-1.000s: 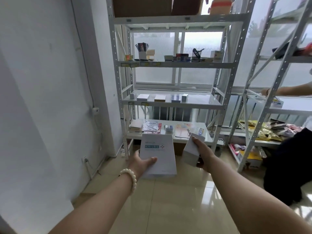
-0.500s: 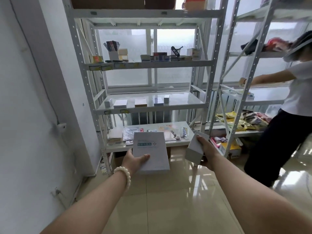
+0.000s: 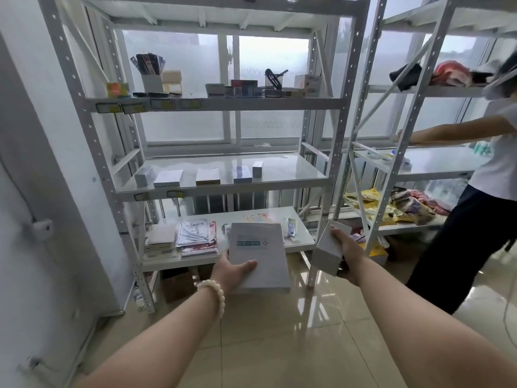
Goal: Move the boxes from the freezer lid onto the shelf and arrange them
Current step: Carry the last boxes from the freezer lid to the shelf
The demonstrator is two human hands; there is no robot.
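Note:
My left hand point(image 3: 229, 271) grips a large flat white box point(image 3: 258, 256) with a teal label, held level in front of the white metal shelf unit point(image 3: 223, 189). A smaller white box point(image 3: 328, 252) is tilted in my right hand point(image 3: 348, 253), close to the rack's right post. Several small white boxes point(image 3: 201, 175) stand in a row on the left part of the middle shelf. The freezer lid is out of view.
The lowest shelf holds magazines point(image 3: 195, 239) and stacked paper. The upper shelf point(image 3: 218, 103) carries pen holders and small cartons. A second rack point(image 3: 402, 141) stands to the right, where another person point(image 3: 481, 197) reaches in. A white wall is on the left and the floor is glossy tile.
The shelf unit has grown larger and closer in view while both hands kept their boxes. The other person has come further into view on the right.

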